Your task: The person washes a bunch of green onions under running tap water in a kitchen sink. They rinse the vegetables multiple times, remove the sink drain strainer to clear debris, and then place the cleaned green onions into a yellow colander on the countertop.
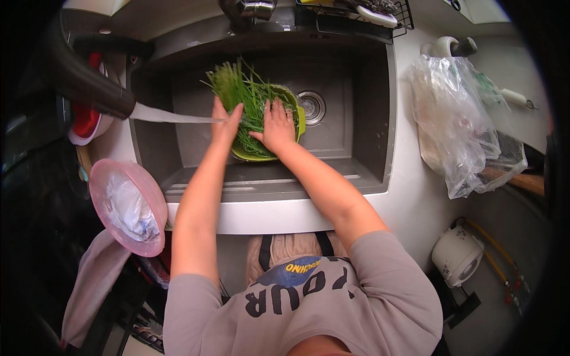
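Long thin green leaves (250, 95), which look like garlic chives, lie in a lime-green plastic basin (301, 120) inside the grey sink (331, 138). My left hand (226, 122) grips a bunch of them at the basin's left side, thumb on one side and fingers on the other. The tips of that bunch are blurred and stick out past the rim. Water (171, 116) from the dark faucet (122, 103) runs onto this hand. My right hand (279, 129) rests palm down on the wet leaves, its fingers a little spread.
A metal drain (311, 108) is right of the basin. Left of the sink, a pink bowl (158, 209) holds a crumpled plastic bag (131, 207). Clear plastic bags (454, 120) lie on the right counter (407, 178). Behind the sink stands a black wire rack (403, 20).
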Demonstrator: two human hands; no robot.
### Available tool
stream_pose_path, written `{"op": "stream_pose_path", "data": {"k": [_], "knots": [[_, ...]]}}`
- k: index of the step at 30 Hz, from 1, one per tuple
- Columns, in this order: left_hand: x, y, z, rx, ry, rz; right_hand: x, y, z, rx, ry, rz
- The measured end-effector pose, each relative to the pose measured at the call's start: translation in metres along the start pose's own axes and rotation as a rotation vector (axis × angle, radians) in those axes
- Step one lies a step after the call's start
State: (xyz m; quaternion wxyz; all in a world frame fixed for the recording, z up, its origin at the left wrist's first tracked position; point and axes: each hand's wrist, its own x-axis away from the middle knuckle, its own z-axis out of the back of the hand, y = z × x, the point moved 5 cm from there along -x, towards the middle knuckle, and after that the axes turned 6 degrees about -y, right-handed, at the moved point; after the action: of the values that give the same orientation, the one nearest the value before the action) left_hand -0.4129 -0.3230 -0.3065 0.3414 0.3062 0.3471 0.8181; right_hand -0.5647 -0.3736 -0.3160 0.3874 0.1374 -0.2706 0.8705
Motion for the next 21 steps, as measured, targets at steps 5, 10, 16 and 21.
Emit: {"op": "stream_pose_path", "data": {"k": [5, 10, 16, 21], "knots": [[0.027, 0.010, -0.040, -0.207, 0.017, -0.229, -0.014, 0.005, -0.051, 0.319, -0.194, 0.014], [0.018, -0.015, -0.058, -0.215, -0.109, -0.107, -0.017, -0.001, -0.038, 0.168, -0.278, 0.066], [-0.015, -0.040, -0.053, -0.055, -0.218, 0.181, -0.022, -0.002, -0.033, 0.274, -0.403, 0.054], [0.000, -0.031, -0.041, -0.221, -0.306, -0.096, -0.014, 0.007, 0.016, -0.010, -0.646, 0.106]]}}
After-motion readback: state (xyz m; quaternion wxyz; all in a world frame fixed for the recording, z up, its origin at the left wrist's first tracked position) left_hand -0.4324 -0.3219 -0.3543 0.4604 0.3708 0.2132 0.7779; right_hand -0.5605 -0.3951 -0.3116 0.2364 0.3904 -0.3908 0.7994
